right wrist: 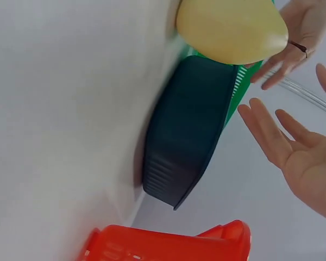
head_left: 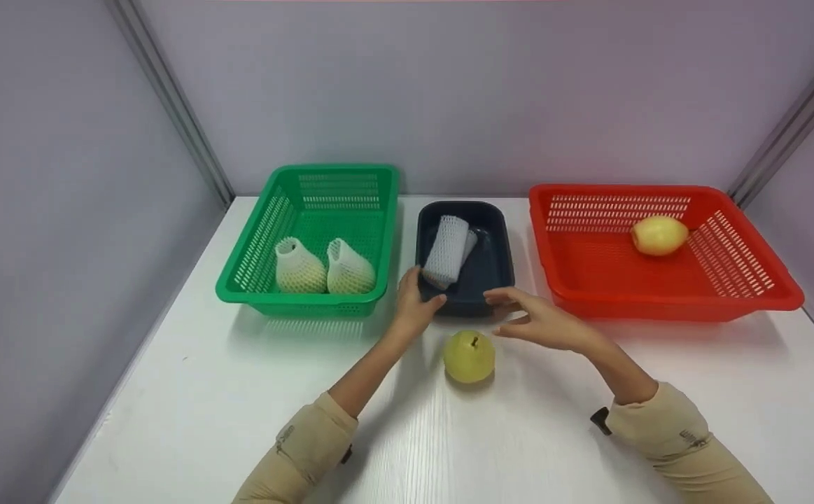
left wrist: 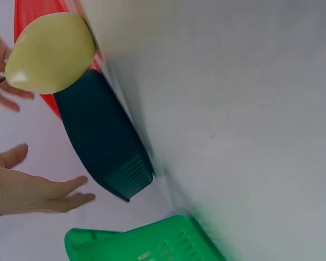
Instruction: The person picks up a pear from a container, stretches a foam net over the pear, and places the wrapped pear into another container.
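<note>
Left hand (head_left: 415, 308) and right hand (head_left: 541, 322) both loose in grip, fingers parted, near the close corners of dark tray (head_left: 488, 255) holding white foam nets (head_left: 448, 248); pear (head_left: 469, 358) upright on counter (head_left: 190, 399) between wrists.

Pear (head_left: 467, 360): yellow-grn, bare, upright, stem up; lower ctr of frame, slightly R. Tray (head_left: 485, 271): dk blue, rect., rounded corners; near frame ctr, just above pear in view. Foam-net sleeves (head_left: 447, 248): white mesh, overlapping, slantwise in tray, mostly L side.
</note>
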Demonstrator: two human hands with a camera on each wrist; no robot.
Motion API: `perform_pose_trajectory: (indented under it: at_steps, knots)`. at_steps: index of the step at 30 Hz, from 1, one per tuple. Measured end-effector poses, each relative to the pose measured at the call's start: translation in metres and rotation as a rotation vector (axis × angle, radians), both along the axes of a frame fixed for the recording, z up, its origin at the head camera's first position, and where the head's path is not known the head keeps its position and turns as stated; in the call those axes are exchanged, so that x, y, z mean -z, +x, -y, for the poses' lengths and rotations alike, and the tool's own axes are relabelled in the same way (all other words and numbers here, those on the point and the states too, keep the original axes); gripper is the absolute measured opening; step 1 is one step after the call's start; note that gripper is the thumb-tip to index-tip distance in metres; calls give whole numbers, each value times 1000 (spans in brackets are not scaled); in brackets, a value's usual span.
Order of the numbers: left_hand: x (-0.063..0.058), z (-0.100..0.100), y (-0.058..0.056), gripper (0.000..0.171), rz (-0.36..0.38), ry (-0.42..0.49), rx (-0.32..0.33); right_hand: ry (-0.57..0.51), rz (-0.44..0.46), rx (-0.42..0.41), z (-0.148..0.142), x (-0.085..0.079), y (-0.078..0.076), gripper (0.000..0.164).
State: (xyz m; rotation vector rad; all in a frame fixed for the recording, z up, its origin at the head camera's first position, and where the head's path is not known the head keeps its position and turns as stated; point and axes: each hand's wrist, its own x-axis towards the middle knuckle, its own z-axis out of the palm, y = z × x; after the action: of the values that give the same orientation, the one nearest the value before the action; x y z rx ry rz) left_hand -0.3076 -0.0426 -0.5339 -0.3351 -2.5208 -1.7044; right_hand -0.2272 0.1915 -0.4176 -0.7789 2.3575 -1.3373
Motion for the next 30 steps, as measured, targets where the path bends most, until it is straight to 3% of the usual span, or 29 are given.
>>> perform_pose_trajectory:
  at_steps: [2,4,5,7,9,12,14,23,30]
  knots:
    - [7,-3,-13,80,188,103,-65,-16,-17,35,3,-4,-3,53]
    - [1,-4,-16,82,368,199,-124,-25,-31,81,8,-8,-7,51]
    - [-4,-5,-15,83,423,253,-142,-27,-40,107,11,-9,-9,50]
    - [-27,-6,-5,79,554,347,-178,-24,-47,164,16,-13,-15,48]
    - [-46,-6,7,76,612,430,-184,-14,-57,219,22,-15,-21,46]
    - [-73,-7,25,63,667,544,-176,19,-85,301,30,-17,-32,43]
    - [-80,-8,30,60,678,590,-163,41,-103,350,36,-17,-41,41]
    - [-79,-9,28,60,693,636,-160,134,-152,452,56,8,-88,40]
    - [-79,-9,27,60,709,630,-164,240,-40,482,60,27,-108,42]
